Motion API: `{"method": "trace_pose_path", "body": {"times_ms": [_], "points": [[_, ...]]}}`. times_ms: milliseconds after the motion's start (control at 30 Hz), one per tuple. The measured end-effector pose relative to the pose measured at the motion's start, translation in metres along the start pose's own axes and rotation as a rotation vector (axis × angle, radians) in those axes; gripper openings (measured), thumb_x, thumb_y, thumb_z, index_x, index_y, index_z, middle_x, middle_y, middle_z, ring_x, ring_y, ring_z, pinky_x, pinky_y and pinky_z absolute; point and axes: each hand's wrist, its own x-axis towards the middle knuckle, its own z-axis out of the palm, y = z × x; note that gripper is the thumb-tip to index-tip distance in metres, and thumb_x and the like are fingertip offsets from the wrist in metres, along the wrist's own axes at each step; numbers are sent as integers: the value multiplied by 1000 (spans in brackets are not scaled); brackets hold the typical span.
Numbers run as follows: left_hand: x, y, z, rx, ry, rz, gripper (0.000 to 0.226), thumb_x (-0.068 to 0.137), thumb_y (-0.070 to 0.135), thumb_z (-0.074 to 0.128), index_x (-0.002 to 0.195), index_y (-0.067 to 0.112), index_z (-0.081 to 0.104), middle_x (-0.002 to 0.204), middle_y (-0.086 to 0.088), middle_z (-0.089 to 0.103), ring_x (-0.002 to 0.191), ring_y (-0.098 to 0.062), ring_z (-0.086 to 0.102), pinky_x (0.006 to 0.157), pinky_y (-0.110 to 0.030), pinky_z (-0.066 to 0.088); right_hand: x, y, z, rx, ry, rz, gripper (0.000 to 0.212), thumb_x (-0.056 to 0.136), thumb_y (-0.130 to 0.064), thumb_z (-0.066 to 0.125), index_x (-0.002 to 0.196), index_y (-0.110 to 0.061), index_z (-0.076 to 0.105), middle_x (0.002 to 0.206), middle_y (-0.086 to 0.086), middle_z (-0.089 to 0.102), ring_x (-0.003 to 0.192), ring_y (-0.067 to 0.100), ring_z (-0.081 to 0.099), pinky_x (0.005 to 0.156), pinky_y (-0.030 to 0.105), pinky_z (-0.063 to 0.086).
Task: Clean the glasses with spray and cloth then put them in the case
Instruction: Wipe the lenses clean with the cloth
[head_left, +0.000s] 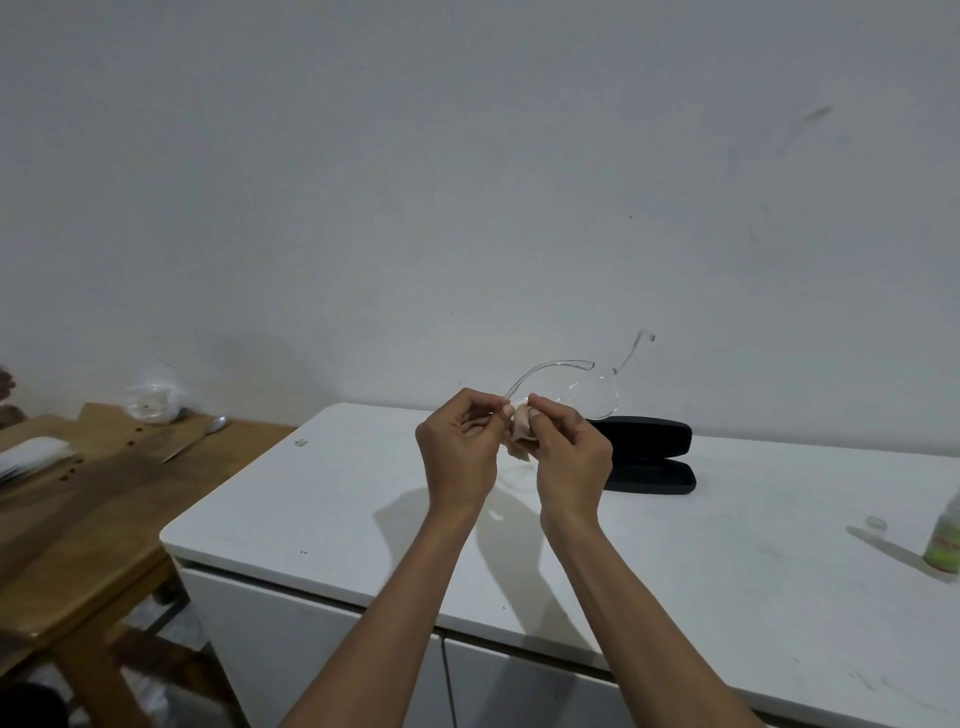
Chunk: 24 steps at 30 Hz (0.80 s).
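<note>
I hold clear-framed glasses (597, 397) up above the white cabinet top (322, 493), temples unfolded and pointing away from me. My left hand (457, 447) pinches the frame's left end. My right hand (571, 457) presses a small beige cloth (522, 428) against the left lens, which the cloth and fingers hide. The black glasses case (649, 462) lies open on the cabinet top just behind my right hand. A spray bottle with a green label (944, 540) stands at the far right edge of view, with its small clear cap (876, 521) lying beside it.
A wooden table (78, 519) stands to the left, lower than the cabinet, with a knife (192, 441), a plastic bag (153, 400) and white papers (26, 457) on it. A grey wall rises behind everything.
</note>
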Motion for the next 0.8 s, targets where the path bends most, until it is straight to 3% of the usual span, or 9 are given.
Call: {"method": "trace_pose_path", "body": {"times_ms": [167, 267, 333, 500, 600, 700, 800], "points": [[3, -5, -10, 27, 12, -18, 8, 83, -2, 78, 80, 5, 74, 73, -3, 76, 67, -12, 75, 66, -23, 59, 0, 0, -9, -290, -162, -121, 18, 89, 1, 67, 94, -8, 81, 74, 9, 77, 61, 25, 73, 54, 16, 52], [3, -11, -18, 34, 8, -73, 14, 82, -2, 78, 76, 10, 72, 70, -3, 76, 66, -17, 76, 68, -31, 61, 5, -1, -16, -431, -271, -134, 21, 84, 1, 65, 87, -12, 81, 69, 7, 76, 64, 26, 73, 60, 23, 56], [2, -12, -20, 32, -3, -86, 13, 83, -1, 78, 77, 8, 72, 69, -5, 75, 65, -22, 76, 68, -34, 62, 7, -2, -18, -461, -260, -141, 21, 82, 0, 66, 85, -14, 82, 71, 4, 78, 70, 25, 75, 65, 25, 59], [-2, -5, -11, 23, 2, -33, 11, 83, -2, 78, 79, 6, 73, 69, -2, 74, 65, -19, 76, 68, -32, 63, -2, 5, -8, -348, -19, -192, 17, 88, -3, 68, 90, -13, 81, 72, 5, 76, 67, 19, 72, 58, 13, 50], [-6, -1, -3, 19, -1, -7, 10, 83, -4, 77, 80, 5, 74, 70, -2, 75, 67, -17, 76, 67, -30, 63, -5, 7, 3, -192, 90, -116, 13, 91, -3, 67, 94, -9, 78, 80, 12, 74, 69, 19, 70, 55, 13, 51], [-5, 2, -1, 14, 24, 2, 11, 83, -4, 76, 81, 6, 75, 69, 1, 75, 68, -14, 75, 67, -28, 62, -1, 3, 6, -118, 60, -48, 12, 92, -2, 68, 96, -6, 78, 83, 8, 75, 73, 23, 72, 57, 20, 57], [-1, 3, -3, 12, 25, -9, 9, 84, -7, 75, 81, 1, 74, 68, -1, 74, 64, -9, 73, 62, -16, 56, 2, -7, 0, -160, -117, -18, 13, 91, 2, 67, 90, -6, 77, 67, 3, 74, 61, 25, 70, 59, 31, 58]]}}
